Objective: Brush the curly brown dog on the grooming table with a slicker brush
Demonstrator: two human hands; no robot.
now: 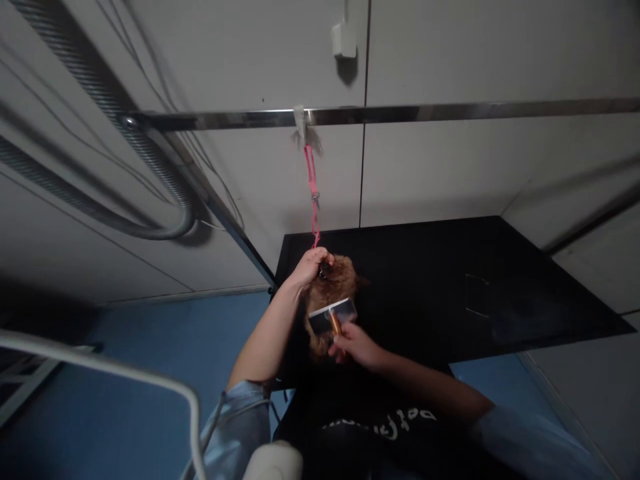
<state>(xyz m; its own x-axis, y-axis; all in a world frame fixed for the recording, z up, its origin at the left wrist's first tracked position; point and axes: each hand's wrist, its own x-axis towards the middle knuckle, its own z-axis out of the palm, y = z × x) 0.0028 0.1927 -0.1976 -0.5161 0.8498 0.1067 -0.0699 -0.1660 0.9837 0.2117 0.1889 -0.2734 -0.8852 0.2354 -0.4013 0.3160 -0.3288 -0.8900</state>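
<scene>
A small dog with curly brown fur (343, 275) is on the black table (425, 280), near its left end. My left hand (311, 265) is closed at the dog's head, beside a dark patch whose detail I cannot make out. In my right hand (356, 345) is a slicker brush (345, 309) with an orange-brown handle, my fingers wrapped round that handle. The wide head of the brush lies against or just over the fur of the body; contact is hard to tell. A pink strap (312, 175) runs down from the rail to the dog.
A metal rail (400, 115) crosses above the table, with a slanting post (230, 223) at left. Grey ribbed hose (145, 230) loops along the wall. A pale bent tube (125, 377) and a whitish rounded object (274, 461) are close in front, low left.
</scene>
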